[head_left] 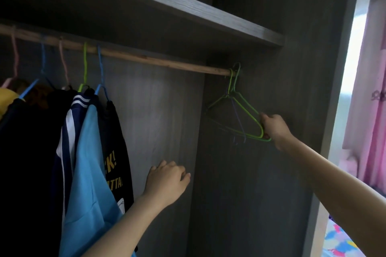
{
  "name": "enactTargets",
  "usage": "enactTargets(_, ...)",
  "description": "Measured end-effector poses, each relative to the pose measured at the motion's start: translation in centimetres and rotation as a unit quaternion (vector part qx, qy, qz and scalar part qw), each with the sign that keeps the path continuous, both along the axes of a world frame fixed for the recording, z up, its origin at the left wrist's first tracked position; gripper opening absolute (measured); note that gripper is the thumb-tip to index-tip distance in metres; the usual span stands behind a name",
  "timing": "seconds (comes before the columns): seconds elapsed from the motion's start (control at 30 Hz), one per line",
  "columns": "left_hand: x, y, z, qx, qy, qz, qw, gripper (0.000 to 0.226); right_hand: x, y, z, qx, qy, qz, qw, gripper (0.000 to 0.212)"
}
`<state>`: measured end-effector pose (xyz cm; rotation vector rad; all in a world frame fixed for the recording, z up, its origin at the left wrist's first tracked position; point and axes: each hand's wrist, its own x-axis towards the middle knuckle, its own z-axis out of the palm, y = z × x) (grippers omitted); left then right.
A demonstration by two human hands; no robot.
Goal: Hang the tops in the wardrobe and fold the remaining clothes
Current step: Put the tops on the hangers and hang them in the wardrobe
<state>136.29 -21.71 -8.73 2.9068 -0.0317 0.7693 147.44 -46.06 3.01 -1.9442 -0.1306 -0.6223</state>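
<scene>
Her right hand (273, 129) grips the corner of a green hanger (248, 110) on the wardrobe rail (146, 59); the left hand (167, 183) hovers loosely curled, holding nothing, beside the blue top (89, 173).

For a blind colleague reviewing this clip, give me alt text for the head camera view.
A person's right hand grips the lower corner of an empty green hanger hooked at the right end of a wooden wardrobe rail. The left hand, loosely curled, holds nothing, beside a light blue top and other clothes hung at the left.
</scene>
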Motion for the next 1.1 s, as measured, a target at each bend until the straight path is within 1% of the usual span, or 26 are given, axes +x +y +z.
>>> enactTargets(0.1, 0.1, 0.0, -0.1, -0.003, 0.002, 0.0, 1.0, 0.038, -0.4, -0.1, 0.3, -0.03, -0.025, -0.018, 0.999, 0.041)
enactTargets(0.2, 0.2, 0.1, -0.2, 0.0, 0.005, 0.003, 1.0, 0.038, -0.7, -0.2, 0.4, -0.064, -0.053, -0.04, 0.996, 0.045)
enactTargets(0.37, 0.5, 0.1, -0.4, -0.016, 0.01, -0.008, 1.0, 0.038, -2.2, -1.1, -1.0, -0.096, -0.058, -0.075, 0.991, 0.049)
enactTargets(0.53, 1.6, -1.7, -0.8, -0.053, 0.008, -0.043, 0.998, 0.037, -5.1, -2.5, -3.4, -0.123, -0.045, -0.121, 0.984, 0.047)
enactTargets(0.67, 2.0, -4.4, -1.6, -0.077, 0.013, -0.086, 0.993, 0.034, -7.5, -3.8, -4.9, -0.113, -0.035, -0.116, 0.986, 0.048)
enactTargets(0.77, 1.7, -6.0, -2.3, -0.088, 0.02, -0.108, 0.99, 0.037, -8.8, -5.0, -6.0, -0.103, -0.024, -0.115, 0.988, 0.049)
enactTargets(0.97, 0.2, -8.4, -3.9, -0.113, 0.025, -0.084, 0.99, 0.053, -11.7, -6.9, -7.5, -0.074, 0.017, -0.082, 0.994, 0.05)
enactTargets(1.1, -1.4, -11.6, -5.6, -0.182, 0.039, -0.062, 0.98, 0.063, -15.2, -9.7, -8.8, -0.089, 0.032, -0.053, 0.994, 0.048)
